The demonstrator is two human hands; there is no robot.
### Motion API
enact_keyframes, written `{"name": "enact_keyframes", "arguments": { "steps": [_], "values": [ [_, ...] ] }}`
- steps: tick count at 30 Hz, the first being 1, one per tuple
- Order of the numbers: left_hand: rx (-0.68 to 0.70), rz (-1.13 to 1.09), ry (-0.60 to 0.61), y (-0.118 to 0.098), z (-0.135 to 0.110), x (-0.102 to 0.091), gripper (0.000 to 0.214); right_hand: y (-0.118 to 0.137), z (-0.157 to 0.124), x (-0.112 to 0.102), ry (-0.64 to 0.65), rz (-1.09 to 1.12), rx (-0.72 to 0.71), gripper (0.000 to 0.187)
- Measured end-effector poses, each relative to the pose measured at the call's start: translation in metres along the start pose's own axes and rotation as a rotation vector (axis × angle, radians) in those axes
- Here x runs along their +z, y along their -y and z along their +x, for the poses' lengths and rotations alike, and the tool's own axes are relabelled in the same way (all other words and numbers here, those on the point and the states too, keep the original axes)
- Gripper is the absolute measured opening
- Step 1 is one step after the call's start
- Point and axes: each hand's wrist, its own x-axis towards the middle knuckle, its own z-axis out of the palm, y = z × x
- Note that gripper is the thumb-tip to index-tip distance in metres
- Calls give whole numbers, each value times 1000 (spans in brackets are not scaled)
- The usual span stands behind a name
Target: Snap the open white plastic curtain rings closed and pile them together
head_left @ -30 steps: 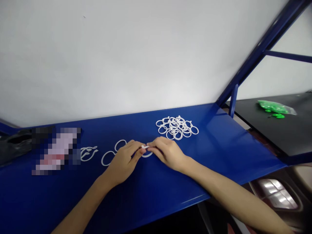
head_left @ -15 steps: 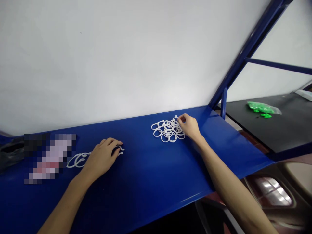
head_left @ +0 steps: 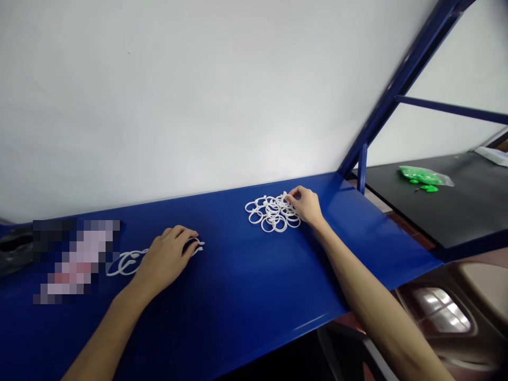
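Note:
A pile of white plastic rings [head_left: 270, 212] lies on the blue shelf [head_left: 246, 275] near the wall. My right hand [head_left: 305, 205] rests at the pile's right edge, thumb and fingers pinched on one white ring. My left hand [head_left: 166, 256] lies palm down over a short row of joined white rings [head_left: 125, 263]. Its fingers curl on the ring at the row's right end, which shows just past the fingertips.
A blurred-out patch [head_left: 75, 259] lies at the shelf's left with a dark bag [head_left: 16, 248] beyond it. A blue slanted post [head_left: 397, 84] rises at the right. A bag of green parts [head_left: 423, 176] sits on a black surface [head_left: 456, 211] further right.
A second ago both hands met over one ring in mid-shelf. Then the left hand carried it left to the row and the right hand reached to the pile, where it now pinches a ring.

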Motion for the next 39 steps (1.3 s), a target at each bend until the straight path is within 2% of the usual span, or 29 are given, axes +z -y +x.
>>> {"name": "enact_keyframes", "arguments": {
  "steps": [5, 11, 18, 25, 28, 31, 39],
  "values": [
    [-14, -2, -1, -4, 0, -1, 33, -9, 15, -8, -18, -12, 43, 10],
    [-10, 3, -18, -5, 0, -1, 30, -21, 37, -14, 151, -52, 38, 7],
    [-7, -7, -27, -3, 0, 0, 30, -27, 43, -19, 242, -73, 4, 8],
    [-14, -11, -7, -6, 0, -2, 32, -21, 46, -32, 206, -90, -25, 10],
    [-18, -7, 5, -6, 0, -2, 32, -11, 47, -35, 246, -92, -71, 9],
    [-20, 4, 10, -5, 0, -1, 32, 0, 48, -30, 296, -105, -122, 8],
    [-22, 28, -4, -1, 1, 1, 31, 16, 54, 2, 365, -198, -180, 11]
  ]
}}
